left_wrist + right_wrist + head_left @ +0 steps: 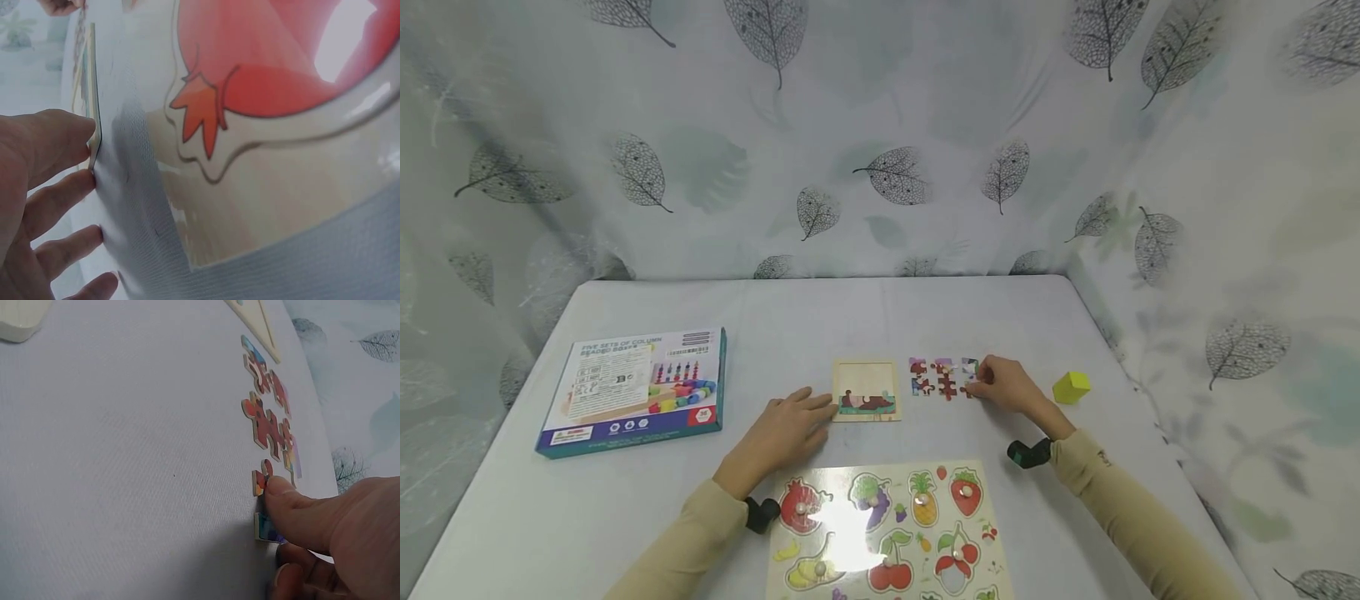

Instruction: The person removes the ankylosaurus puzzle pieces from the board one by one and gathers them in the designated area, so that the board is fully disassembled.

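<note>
A small square wooden puzzle tray [867,372] lies in the middle of the table, its lower part filled with picture pieces. My left hand [790,427] rests at the tray's left side, fingers spread and fingertips touching its edge. To the right of the tray lie several loose jigsaw pieces [946,377] in columns. My right hand [1006,385] is at the rightmost column, thumb and curled fingers around a puzzle piece [267,529]. Its thumb [294,509] partly covers the pieces there in the right wrist view.
A fruit knob-puzzle board [850,533] lies at the near side, below both hands. A flat toy box [632,387] sits at the left, and a yellow-green block [1071,387] stands right of the right hand. A leaf-patterned curtain [895,125] surrounds the white table [790,321].
</note>
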{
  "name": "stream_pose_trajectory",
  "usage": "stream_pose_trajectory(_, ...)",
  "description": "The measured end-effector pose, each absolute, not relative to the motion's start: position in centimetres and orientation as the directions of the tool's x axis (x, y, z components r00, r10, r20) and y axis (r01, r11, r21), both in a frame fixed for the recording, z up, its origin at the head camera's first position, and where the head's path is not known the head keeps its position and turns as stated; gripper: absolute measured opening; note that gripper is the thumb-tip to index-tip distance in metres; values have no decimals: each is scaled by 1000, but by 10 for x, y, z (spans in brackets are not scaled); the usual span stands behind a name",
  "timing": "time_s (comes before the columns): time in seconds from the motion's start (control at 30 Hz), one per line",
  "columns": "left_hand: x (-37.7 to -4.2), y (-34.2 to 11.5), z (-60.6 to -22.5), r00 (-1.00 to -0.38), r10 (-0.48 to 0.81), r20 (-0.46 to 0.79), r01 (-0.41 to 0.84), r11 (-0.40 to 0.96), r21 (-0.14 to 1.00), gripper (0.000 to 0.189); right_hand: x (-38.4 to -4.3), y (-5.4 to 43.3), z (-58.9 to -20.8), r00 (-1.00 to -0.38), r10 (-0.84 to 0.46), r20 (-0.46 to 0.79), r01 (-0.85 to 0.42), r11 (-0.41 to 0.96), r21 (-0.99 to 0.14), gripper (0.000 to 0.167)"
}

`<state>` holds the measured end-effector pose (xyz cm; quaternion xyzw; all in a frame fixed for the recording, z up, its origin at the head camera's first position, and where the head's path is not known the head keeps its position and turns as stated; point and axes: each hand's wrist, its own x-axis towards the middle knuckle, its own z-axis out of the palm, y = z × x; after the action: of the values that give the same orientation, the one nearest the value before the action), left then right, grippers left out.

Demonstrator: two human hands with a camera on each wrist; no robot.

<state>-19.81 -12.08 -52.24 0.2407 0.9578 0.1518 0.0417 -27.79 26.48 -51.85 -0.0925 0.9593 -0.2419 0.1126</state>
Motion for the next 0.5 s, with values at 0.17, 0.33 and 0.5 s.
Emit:
stream_pose_trajectory(0.17, -198, -121, -521, -882, 470, -23, 440, 842, 312, 40, -279, 264, -519, -957, -227, -182, -117, 872, -475, 24)
stream_pose_trajectory(0.33, -196, -121, -519, -878, 477, -29, 446, 840, 309, 40, -280, 265, -521, -955, -238, -179, -134, 881, -454, 25)
stream_pose_trajectory(0.5, -196, -120, -519, -881, 472, -38, 441, 847, 298, 39, -282, 266, -524, -955, -248, -165, -154, 884, -441, 26)
